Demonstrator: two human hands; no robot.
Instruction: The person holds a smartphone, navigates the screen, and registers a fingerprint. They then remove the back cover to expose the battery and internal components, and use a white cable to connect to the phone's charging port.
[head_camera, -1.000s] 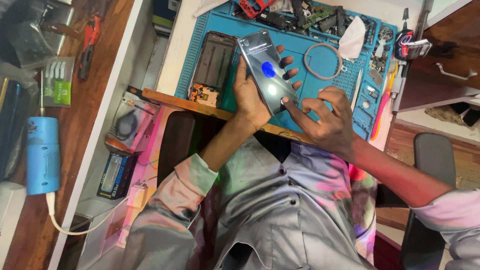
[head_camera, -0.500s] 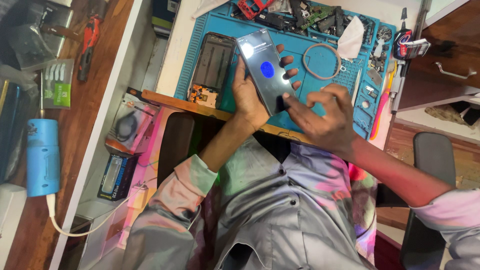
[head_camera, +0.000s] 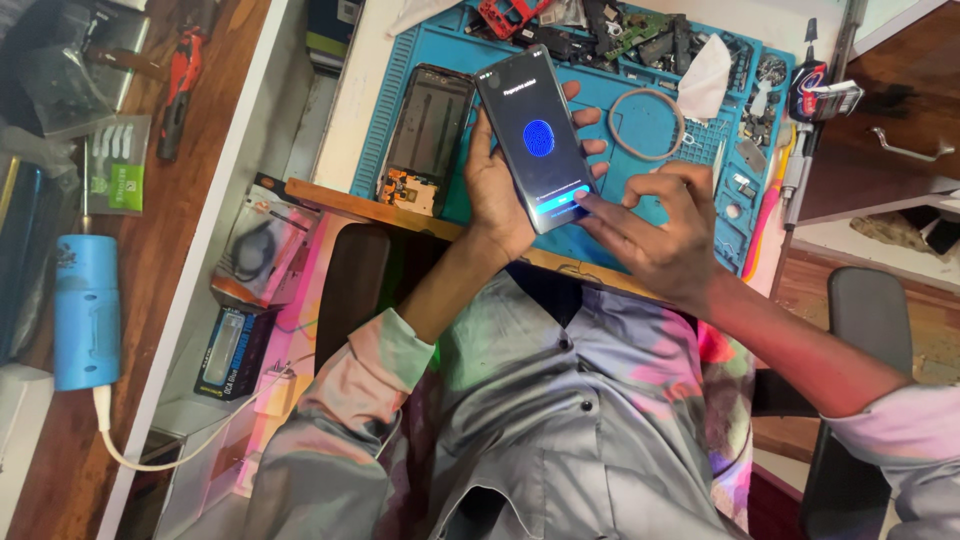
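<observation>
The light is bright and even, with only soft shadows under the worktop (head_camera: 420, 215). The phone (head_camera: 535, 135) screen glows blue and shows no strong glare. The shirt (head_camera: 560, 420) shines a little. The picture is sharp in the middle, and the edges bend slightly.

Dark slim smartphone (head_camera: 538, 140), screen lit with a blue fingerprint symbol, tilted above the blue mat's near edge.

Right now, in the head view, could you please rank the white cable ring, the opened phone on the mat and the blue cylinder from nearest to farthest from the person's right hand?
From the right hand:
1. White cable ring, on the blue mat just beyond the hand.
2. Opened phone, on the mat past the held phone, on the left-hand side.
3. Blue cylinder, far off on the wooden surface at the picture's left edge.
</observation>
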